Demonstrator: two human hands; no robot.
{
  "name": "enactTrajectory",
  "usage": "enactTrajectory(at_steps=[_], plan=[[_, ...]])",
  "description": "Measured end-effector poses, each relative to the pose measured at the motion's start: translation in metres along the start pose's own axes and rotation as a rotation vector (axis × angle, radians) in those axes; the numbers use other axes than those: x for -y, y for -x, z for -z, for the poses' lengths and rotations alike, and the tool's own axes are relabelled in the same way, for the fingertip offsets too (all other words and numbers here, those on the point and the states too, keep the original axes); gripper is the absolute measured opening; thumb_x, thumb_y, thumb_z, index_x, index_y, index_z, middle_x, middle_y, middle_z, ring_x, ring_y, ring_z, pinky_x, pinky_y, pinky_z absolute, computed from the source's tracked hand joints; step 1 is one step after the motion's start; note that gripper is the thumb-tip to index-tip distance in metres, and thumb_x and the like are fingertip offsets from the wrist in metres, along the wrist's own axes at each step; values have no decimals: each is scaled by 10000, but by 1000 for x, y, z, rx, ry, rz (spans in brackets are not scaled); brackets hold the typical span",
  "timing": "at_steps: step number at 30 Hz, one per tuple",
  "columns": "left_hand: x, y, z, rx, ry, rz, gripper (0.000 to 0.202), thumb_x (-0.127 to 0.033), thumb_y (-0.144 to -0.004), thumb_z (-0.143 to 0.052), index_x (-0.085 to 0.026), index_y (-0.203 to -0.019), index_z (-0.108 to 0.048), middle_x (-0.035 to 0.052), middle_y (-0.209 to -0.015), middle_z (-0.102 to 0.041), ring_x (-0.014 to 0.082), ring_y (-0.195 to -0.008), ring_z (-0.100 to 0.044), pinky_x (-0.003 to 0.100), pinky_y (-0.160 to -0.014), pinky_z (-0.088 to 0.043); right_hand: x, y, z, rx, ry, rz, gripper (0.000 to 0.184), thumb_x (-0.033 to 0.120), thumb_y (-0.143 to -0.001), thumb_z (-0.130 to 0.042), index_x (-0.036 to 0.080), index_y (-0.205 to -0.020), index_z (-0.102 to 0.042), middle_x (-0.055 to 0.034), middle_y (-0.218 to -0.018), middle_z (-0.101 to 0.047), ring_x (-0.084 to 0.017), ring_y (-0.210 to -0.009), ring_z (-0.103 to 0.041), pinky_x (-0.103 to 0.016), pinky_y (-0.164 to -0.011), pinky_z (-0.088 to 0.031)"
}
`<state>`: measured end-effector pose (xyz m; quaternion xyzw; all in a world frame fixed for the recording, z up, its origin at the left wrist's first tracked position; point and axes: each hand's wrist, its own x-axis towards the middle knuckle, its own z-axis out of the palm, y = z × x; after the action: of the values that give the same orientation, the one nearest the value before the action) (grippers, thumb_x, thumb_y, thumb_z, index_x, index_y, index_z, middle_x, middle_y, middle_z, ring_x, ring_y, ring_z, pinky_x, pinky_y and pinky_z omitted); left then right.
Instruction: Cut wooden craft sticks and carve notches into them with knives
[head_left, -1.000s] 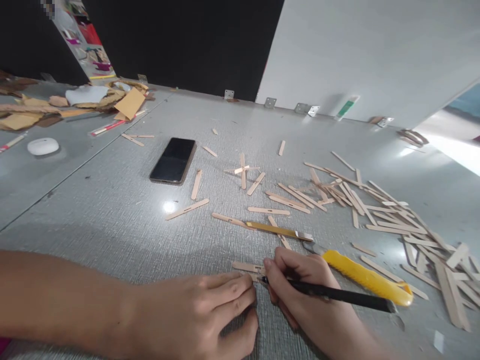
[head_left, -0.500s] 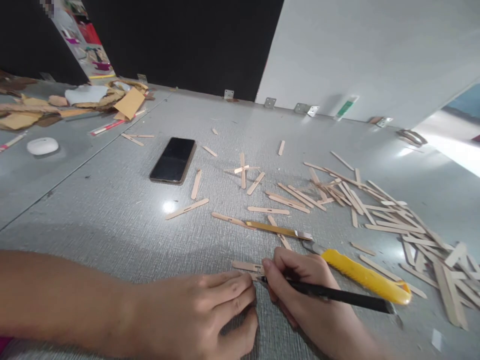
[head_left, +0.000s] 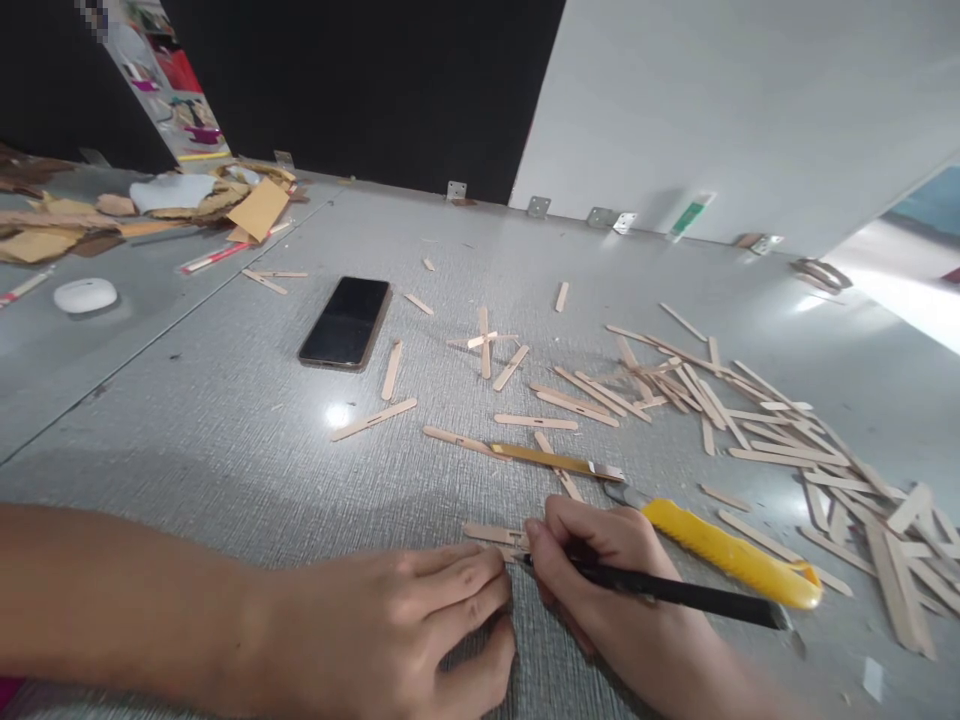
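My right hand grips a black pen in a writing hold, its tip low at the fingertips of my left hand. Those left fingers are bent and press a wooden craft stick down on the table. Just behind it lies another craft stick with a slot cut in it; my right fingertips partly cover both. Beyond my right hand are a yellow utility knife and a pair of gold tweezers, which rests over slotted sticks.
A pile of craft sticks spreads over the right side. Several loose sticks surround a crossed pair. A phone lies left of centre, a white earbud case further left. Cardboard scraps sit at the back left, before upright panels.
Almost nothing differs. Both hands stay in place, with the pen tip still at the craft stick; the view has shifted very slightly.
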<state>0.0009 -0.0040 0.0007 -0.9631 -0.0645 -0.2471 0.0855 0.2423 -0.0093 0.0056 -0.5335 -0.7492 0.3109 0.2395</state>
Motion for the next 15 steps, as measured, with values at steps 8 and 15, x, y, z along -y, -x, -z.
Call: enactTrajectory(at_steps=[8, 15], plan=[[0, 1, -2, 2, 11, 5, 309, -235, -967, -553, -47, -1113, -750, 211, -1147, -797, 306, -1169, -754, 406, -1203, -500, 1, 3, 2, 41, -40, -64, 469, 314, -1078, -497, 273, -646, -316, 87, -461, -375, -107, -419, -364, -262, -423, -286], [1, 2, -3, 0, 8, 1, 302, -251, -969, -561, -59, -1114, -744, 199, -1143, -800, 304, -1154, -756, 409, -1210, -490, 2, 2, 2, 89, -159, -113, 460, 349, -1090, -497, 261, -650, -396, 91, -458, -400, -90, -379, -395, -223, -389, -304]])
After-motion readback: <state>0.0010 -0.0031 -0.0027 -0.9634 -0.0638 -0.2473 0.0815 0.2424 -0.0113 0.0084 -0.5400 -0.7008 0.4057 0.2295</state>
